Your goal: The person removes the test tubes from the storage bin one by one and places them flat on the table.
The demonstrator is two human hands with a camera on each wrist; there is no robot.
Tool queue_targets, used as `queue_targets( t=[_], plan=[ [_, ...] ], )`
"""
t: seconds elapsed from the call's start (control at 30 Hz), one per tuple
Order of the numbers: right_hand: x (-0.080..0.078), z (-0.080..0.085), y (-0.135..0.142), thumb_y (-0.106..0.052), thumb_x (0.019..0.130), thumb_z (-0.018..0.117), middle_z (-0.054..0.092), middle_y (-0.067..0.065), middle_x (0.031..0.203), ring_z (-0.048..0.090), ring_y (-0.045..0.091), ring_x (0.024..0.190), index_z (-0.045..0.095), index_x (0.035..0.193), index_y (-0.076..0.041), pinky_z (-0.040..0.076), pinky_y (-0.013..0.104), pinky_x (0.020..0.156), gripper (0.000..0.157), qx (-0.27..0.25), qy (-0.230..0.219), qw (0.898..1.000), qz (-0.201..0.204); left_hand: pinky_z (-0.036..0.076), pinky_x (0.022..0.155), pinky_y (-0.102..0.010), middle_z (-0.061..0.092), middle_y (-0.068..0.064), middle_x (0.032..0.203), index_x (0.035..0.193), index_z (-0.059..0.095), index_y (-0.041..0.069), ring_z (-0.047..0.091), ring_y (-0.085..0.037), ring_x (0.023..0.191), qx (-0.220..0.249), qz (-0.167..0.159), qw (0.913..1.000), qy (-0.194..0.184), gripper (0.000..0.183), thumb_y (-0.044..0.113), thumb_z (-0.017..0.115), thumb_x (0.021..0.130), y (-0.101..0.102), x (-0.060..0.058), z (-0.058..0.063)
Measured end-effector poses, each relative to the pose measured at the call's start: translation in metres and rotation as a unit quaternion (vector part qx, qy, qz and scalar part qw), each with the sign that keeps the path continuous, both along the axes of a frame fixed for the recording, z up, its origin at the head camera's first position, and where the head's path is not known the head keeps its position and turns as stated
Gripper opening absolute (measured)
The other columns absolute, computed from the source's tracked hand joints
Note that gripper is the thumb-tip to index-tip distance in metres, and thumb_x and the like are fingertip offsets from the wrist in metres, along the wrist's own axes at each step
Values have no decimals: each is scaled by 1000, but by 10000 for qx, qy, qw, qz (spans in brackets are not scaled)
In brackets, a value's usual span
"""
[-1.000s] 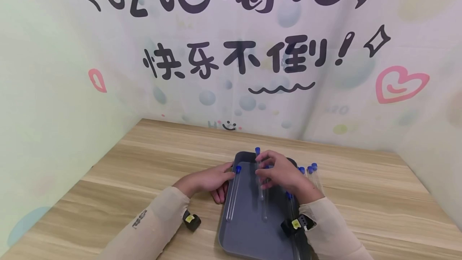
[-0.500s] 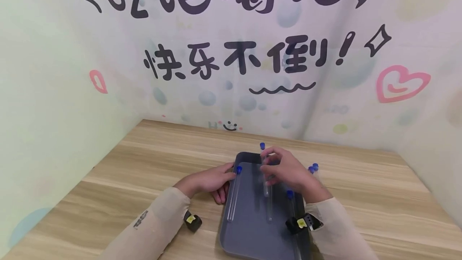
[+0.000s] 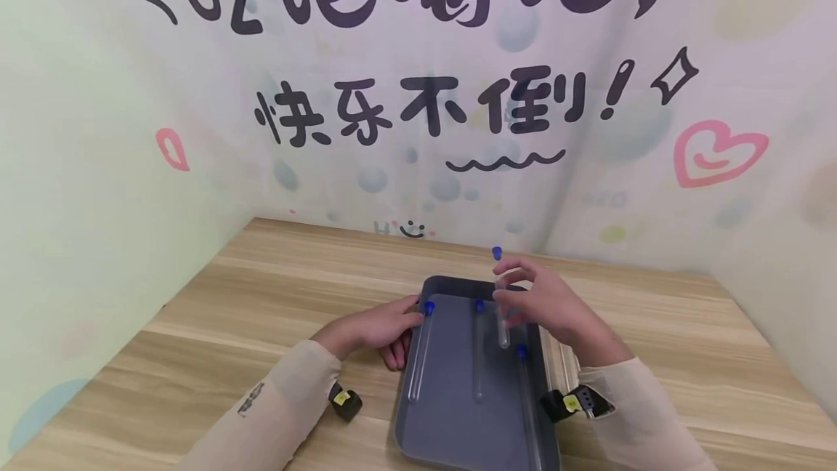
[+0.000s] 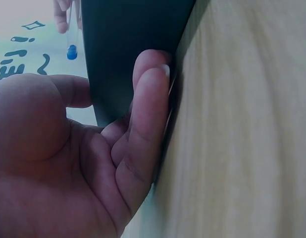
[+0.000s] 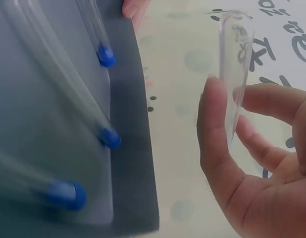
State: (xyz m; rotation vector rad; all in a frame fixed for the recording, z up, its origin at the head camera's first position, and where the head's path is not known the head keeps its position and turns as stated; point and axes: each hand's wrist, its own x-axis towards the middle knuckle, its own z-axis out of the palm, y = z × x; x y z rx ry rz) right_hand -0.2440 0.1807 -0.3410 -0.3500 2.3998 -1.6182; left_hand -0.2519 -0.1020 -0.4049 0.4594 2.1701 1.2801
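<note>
My right hand [image 3: 546, 304] pinches a clear test tube [image 3: 502, 318] with a blue cap between thumb and fingers. The tube stands nearly upright above the right far part of a grey tray [image 3: 451, 427], cap up. In the right wrist view, its rounded end [image 5: 237, 29] shows above the fingertips. Three more blue-capped tubes lie in the tray: a left tube [image 3: 421, 355], a middle tube [image 3: 479, 355] and a right tube [image 3: 528, 405]. My left hand [image 3: 375, 325] grips the tray's left wall, thumb over the rim and fingers against the outside [image 4: 148, 114].
The tray rests on a wood-grain table [image 3: 261, 289]. Clear tube bodies [image 3: 567, 365] show faintly on the table right of the tray, partly hidden by my right arm. A printed cloth backdrop [image 3: 418, 187] stands behind the table.
My right hand has moved right and slightly up with the test tube, uncovering the middle tube. The blue caps right of the tray are now hidden behind it. My left hand stays in place.
</note>
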Motion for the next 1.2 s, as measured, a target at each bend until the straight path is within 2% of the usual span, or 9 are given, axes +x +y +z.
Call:
queue_targets(
  t=[0.53,0.83,1.03,1.2],
  plan=[
    [15,4,34,-7,95,64,46,31,136,63,22,80,44,135,-2,64,40,70,44,124,86,9998,-158,59,47,-34,63,-12,65,161,14,24,61,-18,48,28,-72,10000,46,55,26,32,109,-1,0,0],
    [19,-4,52,-7,95,64,49,30,131,66,23,85,45,134,0,64,40,71,44,164,131,9993,-302,59,48,-34,63,-12,67,161,17,24,62,-17,48,43,-61,10000,19,54,26,33,109,-2,0,-1],
    [17,-9,63,-12,100,58,51,30,128,63,22,81,45,133,1,62,38,71,37,198,81,9990,-395,59,47,-33,62,-11,66,161,18,22,61,-17,48,21,-45,10000,25,54,27,34,109,-2,1,0],
    [15,-17,71,-11,100,57,51,31,129,64,23,80,46,132,1,62,38,70,36,357,93,9982,-479,59,47,-33,62,-11,66,161,17,24,61,-16,48,28,-52,10000,2,55,27,34,109,-2,1,0]
  ],
)
